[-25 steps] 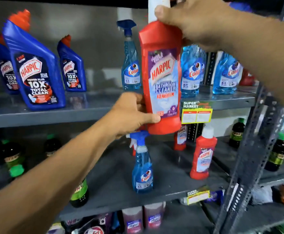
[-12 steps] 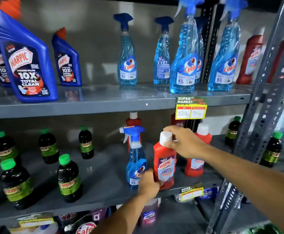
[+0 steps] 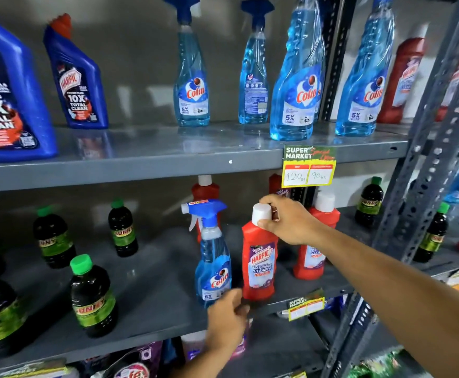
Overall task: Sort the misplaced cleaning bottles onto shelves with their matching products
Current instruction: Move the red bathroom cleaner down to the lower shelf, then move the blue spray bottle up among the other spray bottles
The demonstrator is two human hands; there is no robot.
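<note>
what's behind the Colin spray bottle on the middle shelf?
Behind the Colin spray bottle stands a red bottle with a white cap; only its top shows. Its label and base are covered by the spray bottle.

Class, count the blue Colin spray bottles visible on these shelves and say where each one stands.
5: four on the upper shelf, at and; one spray bottle on the middle shelf beside the red Harpic bottle. Others may be hidden behind.
</note>
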